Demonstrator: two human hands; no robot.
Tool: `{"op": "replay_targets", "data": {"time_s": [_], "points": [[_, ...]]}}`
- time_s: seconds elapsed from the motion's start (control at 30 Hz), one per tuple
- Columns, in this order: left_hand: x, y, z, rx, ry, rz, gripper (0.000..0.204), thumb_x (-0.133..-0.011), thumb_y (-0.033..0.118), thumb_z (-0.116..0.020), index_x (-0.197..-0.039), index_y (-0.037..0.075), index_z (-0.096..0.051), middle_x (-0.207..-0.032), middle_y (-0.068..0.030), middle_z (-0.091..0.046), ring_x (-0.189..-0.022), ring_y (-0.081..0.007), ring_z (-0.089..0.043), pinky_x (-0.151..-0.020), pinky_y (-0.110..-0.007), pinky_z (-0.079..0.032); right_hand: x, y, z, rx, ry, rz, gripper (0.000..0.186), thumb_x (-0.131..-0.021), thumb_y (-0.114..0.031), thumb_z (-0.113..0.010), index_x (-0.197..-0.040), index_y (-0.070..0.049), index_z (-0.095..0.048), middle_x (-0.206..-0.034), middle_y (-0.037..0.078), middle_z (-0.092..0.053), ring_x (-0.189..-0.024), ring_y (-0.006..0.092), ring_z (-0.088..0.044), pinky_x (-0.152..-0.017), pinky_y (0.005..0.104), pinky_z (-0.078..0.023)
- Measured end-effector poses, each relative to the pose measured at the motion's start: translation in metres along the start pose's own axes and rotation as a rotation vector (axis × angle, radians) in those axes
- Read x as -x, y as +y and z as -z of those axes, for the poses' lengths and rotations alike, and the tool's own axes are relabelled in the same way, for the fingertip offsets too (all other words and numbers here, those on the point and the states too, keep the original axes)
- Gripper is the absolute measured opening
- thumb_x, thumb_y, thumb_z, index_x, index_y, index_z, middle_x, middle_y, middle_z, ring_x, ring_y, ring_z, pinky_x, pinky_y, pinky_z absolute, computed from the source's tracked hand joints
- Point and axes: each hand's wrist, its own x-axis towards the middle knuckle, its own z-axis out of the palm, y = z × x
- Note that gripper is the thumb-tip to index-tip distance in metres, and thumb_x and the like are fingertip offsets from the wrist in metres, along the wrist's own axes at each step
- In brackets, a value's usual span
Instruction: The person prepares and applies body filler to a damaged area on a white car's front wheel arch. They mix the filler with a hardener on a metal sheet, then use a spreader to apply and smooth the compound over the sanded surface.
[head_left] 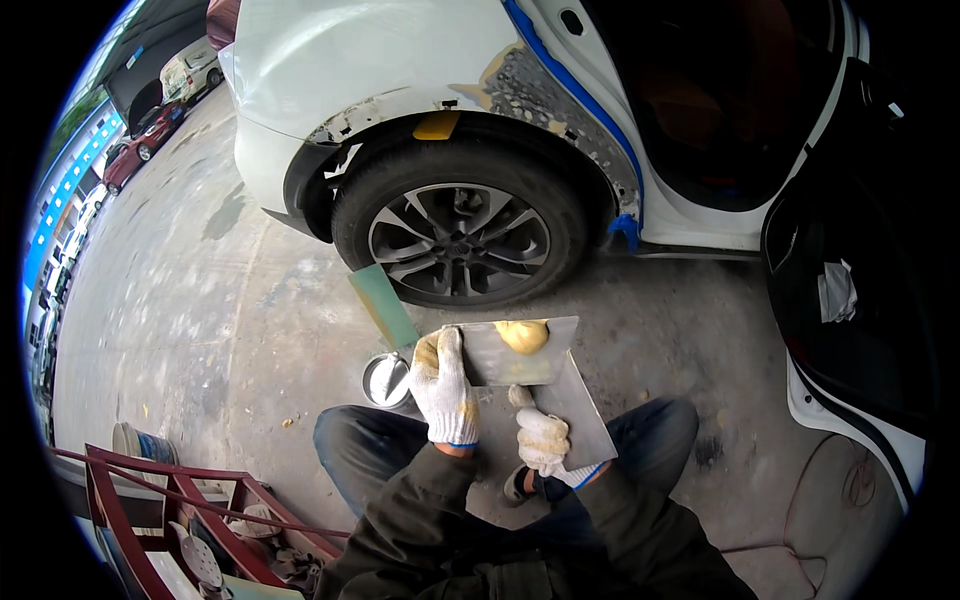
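My gloved left hand (440, 385) grips a flat metal plate (485, 360) bearing a lump of yellow paste (522, 336). My gloved right hand (542, 438) holds a second grey metal plate (585, 430), partly behind the first. A silver tin (385, 378) stands on the floor left of my left hand, with a green strip (385, 310) lying just beyond it.
A white car (330, 60) with taped, partly sanded bodywork and a wheel (460, 245) is ahead, its rear door (850, 430) open at right. Red metal frame (210, 530) and bucket (140, 450) are lower left, a hose (810, 555) lower right. More cars stand far left.
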Motion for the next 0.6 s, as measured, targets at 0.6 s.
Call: {"op": "replay_targets", "data": {"time_s": [0.6], "points": [[0.028, 0.001, -0.004, 0.071, -0.189, 0.093, 0.015, -0.096, 0.013, -0.063, -0.099, -0.002, -0.063, -0.087, -0.0008, -0.064, -0.080, -0.0059, -0.055, -0.075, -0.022, -0.046, -0.002, 0.009, 0.051, 0.558, 0.582, 0.426, 0.033, -0.105, -0.032, -0.037, -0.120, -0.006, -0.050, -0.096, 0.005, -0.059, -0.073, 0.0136, -0.057, -0.055, 0.0286, -0.049]]}}
